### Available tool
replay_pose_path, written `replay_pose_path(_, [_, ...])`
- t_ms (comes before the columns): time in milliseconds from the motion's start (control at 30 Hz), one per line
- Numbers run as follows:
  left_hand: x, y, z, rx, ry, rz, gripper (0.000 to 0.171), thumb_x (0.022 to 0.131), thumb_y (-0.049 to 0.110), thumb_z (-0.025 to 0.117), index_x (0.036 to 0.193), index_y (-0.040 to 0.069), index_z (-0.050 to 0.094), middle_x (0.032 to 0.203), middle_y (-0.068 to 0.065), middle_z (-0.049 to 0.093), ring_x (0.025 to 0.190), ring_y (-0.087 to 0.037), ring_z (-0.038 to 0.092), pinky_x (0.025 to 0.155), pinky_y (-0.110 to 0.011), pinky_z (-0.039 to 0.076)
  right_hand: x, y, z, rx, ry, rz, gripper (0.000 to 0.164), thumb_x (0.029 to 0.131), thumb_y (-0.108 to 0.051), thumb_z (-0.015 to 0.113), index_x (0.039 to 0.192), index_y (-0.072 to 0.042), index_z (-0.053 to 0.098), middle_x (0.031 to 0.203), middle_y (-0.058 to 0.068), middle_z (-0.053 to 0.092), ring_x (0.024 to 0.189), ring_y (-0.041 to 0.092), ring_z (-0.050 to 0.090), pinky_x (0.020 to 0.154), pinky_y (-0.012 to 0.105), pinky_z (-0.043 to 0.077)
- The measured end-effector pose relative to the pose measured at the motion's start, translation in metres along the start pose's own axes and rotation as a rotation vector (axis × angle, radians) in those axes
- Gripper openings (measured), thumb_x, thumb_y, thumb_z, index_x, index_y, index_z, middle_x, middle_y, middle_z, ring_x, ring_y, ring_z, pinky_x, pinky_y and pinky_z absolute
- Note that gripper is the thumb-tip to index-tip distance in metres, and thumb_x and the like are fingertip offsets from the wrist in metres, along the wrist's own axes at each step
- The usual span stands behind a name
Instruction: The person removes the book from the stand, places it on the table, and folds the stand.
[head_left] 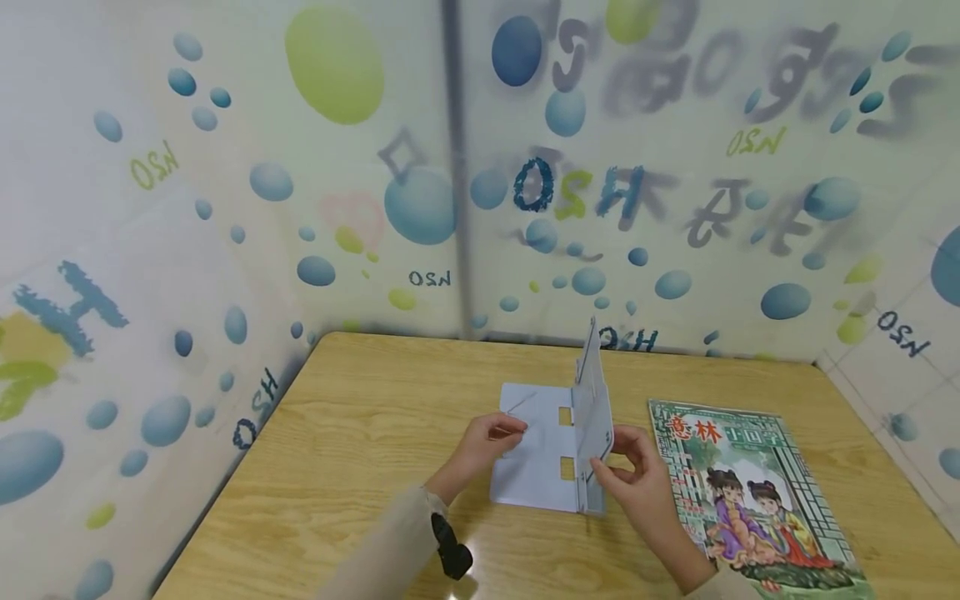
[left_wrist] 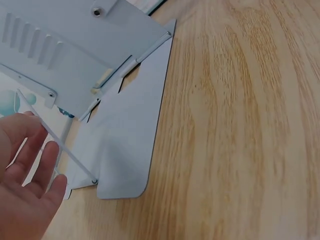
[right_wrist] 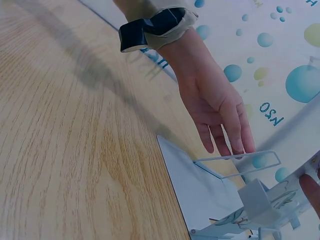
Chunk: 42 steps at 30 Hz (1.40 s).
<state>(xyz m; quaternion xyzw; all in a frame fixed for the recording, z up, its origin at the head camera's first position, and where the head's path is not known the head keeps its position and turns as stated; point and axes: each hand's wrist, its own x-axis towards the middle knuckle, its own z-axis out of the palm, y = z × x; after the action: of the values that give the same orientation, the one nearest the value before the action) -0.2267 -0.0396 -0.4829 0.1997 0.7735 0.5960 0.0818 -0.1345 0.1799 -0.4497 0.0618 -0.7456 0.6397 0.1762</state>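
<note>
A white hinged stand (head_left: 525,487) is being supported on the wooden table (head_left: 360,433); its wire loop (left_wrist: 72,155) is being pinched by the left hand (head_left: 480,446); its upright panel (head_left: 595,408) is being gripped between thumb and fingers by the right hand (head_left: 637,475); an illustrated magazine (head_left: 753,492) is lying near, to the right.

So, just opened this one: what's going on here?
A person is handling a white folding stand with both bare hands on a wooden table. The left hand holds a thin wire loop that slants up from the flat base plate, while the right hand grips the near edge of the upright panel. An illustrated magazine lies to the right.
</note>
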Motion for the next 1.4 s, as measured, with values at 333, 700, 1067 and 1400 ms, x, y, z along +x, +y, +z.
replay_pose_path(333, [0.016, -0.008, 0.019, 0.188, -0.051, -0.033, 0.009, 0.084, -0.002, 0.062, 0.087, 0.003, 0.069, 0.086, -0.004, 0.063, 0.077, -0.012, 0.056, 0.067, -0.023, 0.047, 0.0, 0.003, 0.001, 0.012, 0.007, -0.005, 0.04, 0.074, 0.013, 0.067, 0.109, 0.004, 0.05, 0.096, 0.007, 0.054, 0.085, 0.01, 0.057, 0.062, 0.025, 0.053])
replay_pose_path(700, [0.023, -0.009, 0.029, 0.341, -0.138, -0.048, 0.013, 0.083, -0.009, 0.06, 0.081, 0.001, 0.068, 0.078, -0.001, 0.062, 0.072, -0.007, 0.054, 0.064, -0.02, 0.045, 0.001, 0.003, 0.003, 0.013, -0.023, -0.02, 0.04, 0.075, 0.011, 0.068, 0.11, 0.004, 0.049, 0.098, 0.017, 0.053, 0.085, 0.012, 0.057, 0.062, 0.027, 0.053])
replay_pose_path(1067, [0.022, -0.002, 0.035, 0.449, -0.144, -0.064, 0.013, 0.083, -0.008, 0.06, 0.08, 0.002, 0.069, 0.076, 0.0, 0.062, 0.07, -0.007, 0.054, 0.063, -0.021, 0.044, 0.001, 0.002, 0.003, 0.01, -0.024, -0.011, 0.04, 0.076, 0.01, 0.068, 0.111, 0.004, 0.05, 0.098, 0.017, 0.053, 0.085, 0.012, 0.057, 0.062, 0.027, 0.053])
replay_pose_path(1400, [0.026, -0.003, 0.033, 0.473, -0.195, -0.068, 0.013, 0.082, -0.004, 0.061, 0.084, 0.003, 0.072, 0.08, 0.0, 0.066, 0.074, -0.008, 0.057, 0.066, -0.021, 0.046, 0.002, 0.002, 0.002, 0.005, -0.012, -0.025, 0.04, 0.076, 0.01, 0.067, 0.111, 0.005, 0.049, 0.098, 0.019, 0.053, 0.084, 0.015, 0.057, 0.06, 0.026, 0.053])
